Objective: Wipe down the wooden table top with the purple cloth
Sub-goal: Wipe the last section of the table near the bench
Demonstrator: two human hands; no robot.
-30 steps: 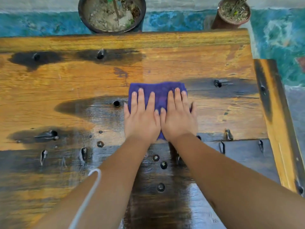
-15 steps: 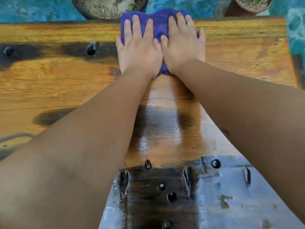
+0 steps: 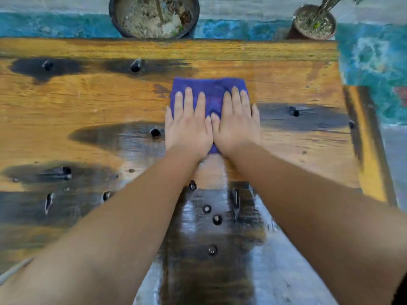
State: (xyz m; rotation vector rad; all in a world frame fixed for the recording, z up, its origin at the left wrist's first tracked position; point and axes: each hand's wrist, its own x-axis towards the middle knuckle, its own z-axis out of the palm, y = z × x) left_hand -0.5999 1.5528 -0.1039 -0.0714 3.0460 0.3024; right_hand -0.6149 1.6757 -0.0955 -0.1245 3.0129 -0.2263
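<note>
Both my hands lie flat, side by side, on a folded purple cloth (image 3: 210, 93) spread on the glossy brown wooden table (image 3: 88, 102). My left hand (image 3: 187, 126) and my right hand (image 3: 236, 124) touch at the thumbs, fingers straight and pressing down, so neither grip closes around anything. The cloth shows beyond my fingertips and in a sliver between my wrists. Past the table's far edge stand a large dark round plant pot (image 3: 154, 16) ahead and a smaller brown plant pot (image 3: 312, 23) ahead to the right.
</note>
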